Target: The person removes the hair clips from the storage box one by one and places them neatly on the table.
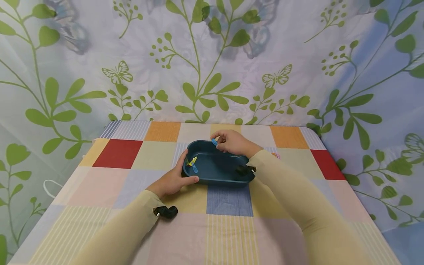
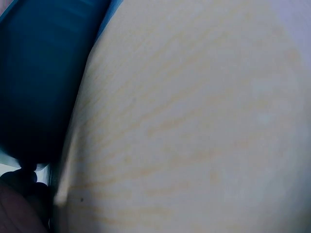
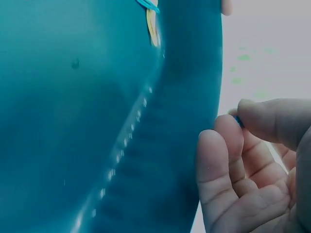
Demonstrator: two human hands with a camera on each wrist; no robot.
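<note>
A dark teal tray (image 1: 218, 169) sits on the patchwork cloth in front of me. My left hand (image 1: 173, 180) holds its left end, fingers along the side wall and thumb along the near wall. Inside, at that end, lie a yellow hair clip (image 1: 193, 161) and a blue hair clip (image 1: 194, 168). Over the far rim, my right hand (image 1: 230, 141) pinches another blue hair clip (image 1: 214, 141) between thumb and fingers. In the right wrist view only a sliver of this clip (image 3: 238, 120) shows. The left wrist view mostly shows cloth and the tray's outer wall (image 2: 43, 73).
A small red and pink item (image 1: 275, 155) shows partly behind the right sleeve. A white cable (image 1: 51, 187) loops off the table's left edge. Leaf-patterned curtains (image 1: 205, 66) hang behind and beside the table.
</note>
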